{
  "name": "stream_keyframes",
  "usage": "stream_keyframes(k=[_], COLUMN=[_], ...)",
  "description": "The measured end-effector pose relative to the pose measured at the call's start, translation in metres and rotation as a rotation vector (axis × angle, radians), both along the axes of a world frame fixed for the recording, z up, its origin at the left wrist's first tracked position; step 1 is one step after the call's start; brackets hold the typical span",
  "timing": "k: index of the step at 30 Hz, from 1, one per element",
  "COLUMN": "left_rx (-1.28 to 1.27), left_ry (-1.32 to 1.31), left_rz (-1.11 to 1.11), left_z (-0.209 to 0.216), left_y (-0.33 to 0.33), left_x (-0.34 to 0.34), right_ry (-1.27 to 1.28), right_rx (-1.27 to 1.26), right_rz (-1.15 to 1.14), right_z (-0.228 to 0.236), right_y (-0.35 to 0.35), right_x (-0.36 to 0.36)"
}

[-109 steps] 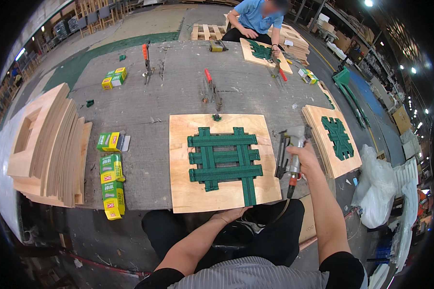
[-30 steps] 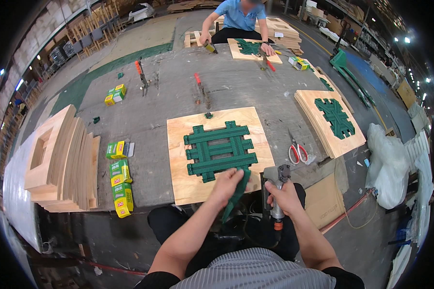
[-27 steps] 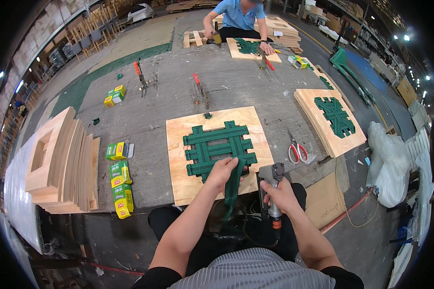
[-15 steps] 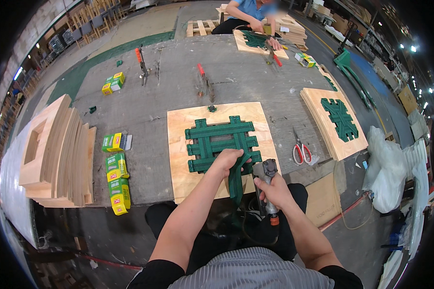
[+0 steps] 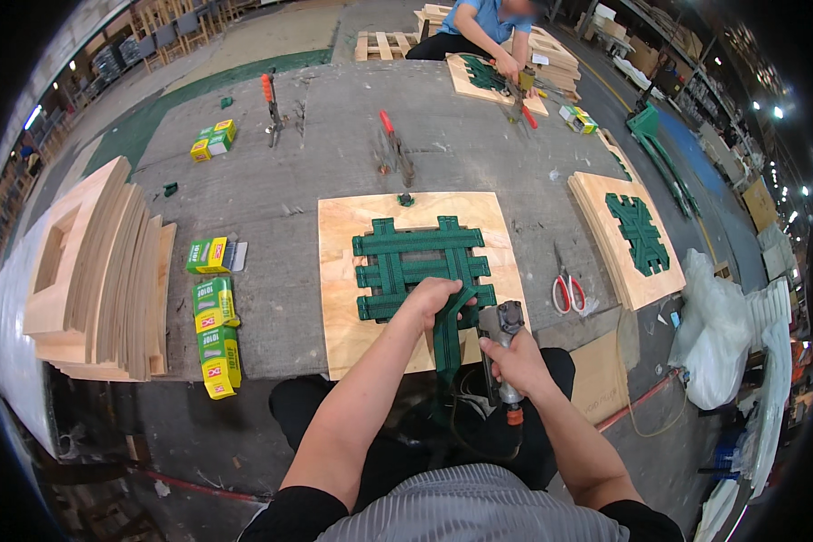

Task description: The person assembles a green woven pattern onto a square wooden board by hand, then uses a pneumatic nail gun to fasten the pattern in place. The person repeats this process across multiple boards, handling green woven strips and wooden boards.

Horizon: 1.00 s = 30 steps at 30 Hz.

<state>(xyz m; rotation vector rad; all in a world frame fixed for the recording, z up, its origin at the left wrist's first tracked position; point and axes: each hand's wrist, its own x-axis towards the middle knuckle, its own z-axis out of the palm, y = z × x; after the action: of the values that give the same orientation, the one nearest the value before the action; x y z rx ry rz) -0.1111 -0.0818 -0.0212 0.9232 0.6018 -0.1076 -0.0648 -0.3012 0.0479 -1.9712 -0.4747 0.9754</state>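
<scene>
A square plywood panel [image 5: 341,221] lies in front of me with dark green webbing [image 5: 420,242] woven across its central opening. My left hand [image 5: 432,298] is closed on a loose webbing strap [image 5: 446,341] at the weave's near right part. The strap's free end hangs over the panel's near edge. In my right hand [image 5: 518,363] is a pneumatic staple gun [image 5: 504,318], held upright beside the panel's near right corner, with an orange fitting at its lower end. Fingers cover part of its handle.
Plywood panels [image 5: 99,271] are stacked at left, beside green-yellow staple boxes [image 5: 215,303]. Red-handled scissors [image 5: 564,291] and finished webbed panels [image 5: 637,233] lie right. Toggle clamps [image 5: 393,135] stand on the table [image 5: 289,181] beyond my panel. A co-worker [image 5: 490,32] works across the table.
The view has shifted slightly. My hands keep the same grips, at nearly the same place on the panel. The co-worker's hands have moved over their panel.
</scene>
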Motion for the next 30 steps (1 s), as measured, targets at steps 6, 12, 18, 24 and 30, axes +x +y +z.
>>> stream_keyframes(k=[6, 12, 18, 24, 30], left_rx=[-0.027, -0.023, -0.053, 0.007, 1.079], left_ry=[-0.008, 0.011, 0.006, 0.033, -0.027], left_rz=[0.018, 0.005, 0.061, 0.040, 0.211], left_z=[-0.003, 0.002, 0.002, 0.006, -0.009], left_y=[0.001, 0.000, -0.003, -0.005, -0.025], left_x=[0.000, 0.000, 0.000, -0.001, -0.023], right_ry=[-0.014, -0.017, -0.034, 0.093, 0.281], right_rx=[0.020, 0.026, 0.033, 0.124, 0.245], right_rz=[0.030, 0.032, 0.057, 0.003, -0.231], right_z=[0.003, -0.004, 0.002, -0.002, -0.018], right_y=[0.008, 0.006, 0.012, 0.003, -0.025], right_x=[-0.010, -0.007, -0.021, -0.012, 0.019])
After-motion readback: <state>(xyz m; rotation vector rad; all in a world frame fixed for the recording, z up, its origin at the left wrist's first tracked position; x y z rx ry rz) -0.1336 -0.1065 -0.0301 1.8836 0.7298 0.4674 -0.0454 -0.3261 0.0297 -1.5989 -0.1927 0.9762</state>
